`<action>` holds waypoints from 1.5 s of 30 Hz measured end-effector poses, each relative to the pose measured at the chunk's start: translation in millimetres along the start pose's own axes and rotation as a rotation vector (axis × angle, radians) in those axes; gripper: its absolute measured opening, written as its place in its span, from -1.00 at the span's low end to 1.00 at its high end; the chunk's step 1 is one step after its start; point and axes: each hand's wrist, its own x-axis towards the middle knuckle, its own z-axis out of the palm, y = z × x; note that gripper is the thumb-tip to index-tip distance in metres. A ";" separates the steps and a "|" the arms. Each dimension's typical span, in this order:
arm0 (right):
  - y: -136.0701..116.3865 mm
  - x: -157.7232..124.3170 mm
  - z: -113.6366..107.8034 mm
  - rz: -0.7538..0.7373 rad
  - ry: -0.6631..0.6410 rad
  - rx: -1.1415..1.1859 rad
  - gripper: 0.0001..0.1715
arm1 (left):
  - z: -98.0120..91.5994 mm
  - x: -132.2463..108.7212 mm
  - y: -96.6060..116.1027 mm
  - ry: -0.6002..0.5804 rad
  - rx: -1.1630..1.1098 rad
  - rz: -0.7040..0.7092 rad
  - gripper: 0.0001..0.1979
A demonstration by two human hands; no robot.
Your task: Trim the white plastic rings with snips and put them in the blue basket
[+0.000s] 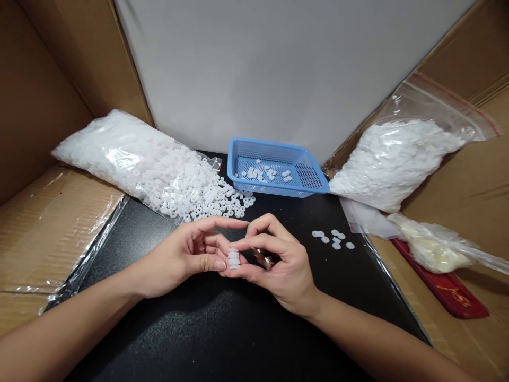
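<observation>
1. Short column of translucent white plastic discs [234, 259]: between both hands, over the black speckled tabletop [178, 339]; its long axis crosses the line joining them.
2. Right hand [284, 265]: pinching the column end to end; dark shiny object [264, 258] against its fingers.
3. Left hand [194, 252]: thumb at column's left side; whether gripping, I cannot tell.

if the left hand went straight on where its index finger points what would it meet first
Most likely the right hand: its bent fingers lie just past the index fingertip of the left hand, though depth is unclear. Lower down, the white stack is beside the left thumb.
</observation>
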 end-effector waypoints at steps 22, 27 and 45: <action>2.8 -1.5 -1.8 -0.135 -0.003 -0.047 -0.70 | 9.0 -4.4 0.1 -0.011 0.168 0.130 -0.43; 2.3 -1.8 -1.0 -0.077 -0.006 0.033 -0.74 | 8.9 -2.4 0.3 -0.029 0.131 0.152 -0.35; 3.9 -0.4 2.1 0.225 -0.012 0.310 -0.70 | 4.3 -4.2 -1.4 -0.006 0.039 0.093 -0.65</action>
